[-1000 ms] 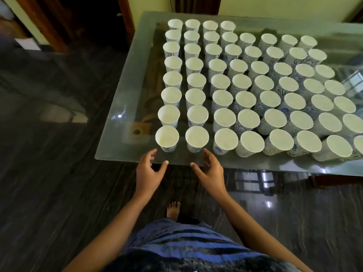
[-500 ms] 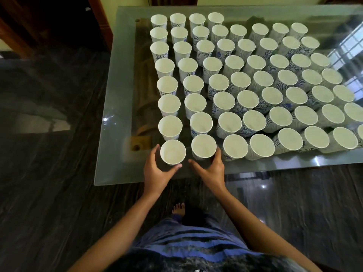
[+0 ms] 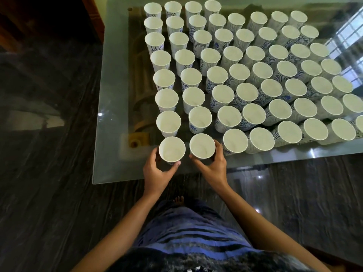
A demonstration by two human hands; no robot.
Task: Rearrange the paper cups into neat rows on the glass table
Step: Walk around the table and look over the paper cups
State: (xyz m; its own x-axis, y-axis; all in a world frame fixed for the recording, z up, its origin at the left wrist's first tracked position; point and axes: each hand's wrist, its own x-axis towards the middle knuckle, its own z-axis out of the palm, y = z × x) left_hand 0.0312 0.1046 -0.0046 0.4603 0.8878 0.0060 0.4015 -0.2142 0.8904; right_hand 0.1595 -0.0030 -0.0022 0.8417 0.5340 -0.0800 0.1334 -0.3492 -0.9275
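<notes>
Both hands are on cups at the near edge of the glass desk [image 3: 110, 134].

Left hand [image 3: 157, 171] is curled around the near-left corner cup [image 3: 171, 149], thumb on its right side, fingers round the left. Clamped on it, low on the wall, so the rim stays free and the paper doesn't crush.

Right hand [image 3: 213, 165] is wrapped the same way around the next cup [image 3: 202, 146], thumb on the left, fingers [image 3: 218, 147] tucked into the gap beside the third cup [image 3: 235, 141] of that row. Also clamped.

I can't tell whether either cup is lifted or sliding (bases are hidden by the rims from this angle).

Why these two: they close off the two left columns [image 3: 167, 99], which run away from the hands with clear gaps between them. The block of cups [image 3: 275, 85] off to the right of the right hand is packed much tighter, rims nearly touching, and its lines run on a diagonal, so it doesn't square up with the left columns.

My read: one cup per hand so spacing between the pair can be set in a single move, using the cups just beyond the fingertips as the reference.

Task looks well along; all the cups are upright on the desk. Remaining work is probably alignment, mostly that right block.

Risk: right-hand fingers are close to the third cup and could nudge it.
</notes>
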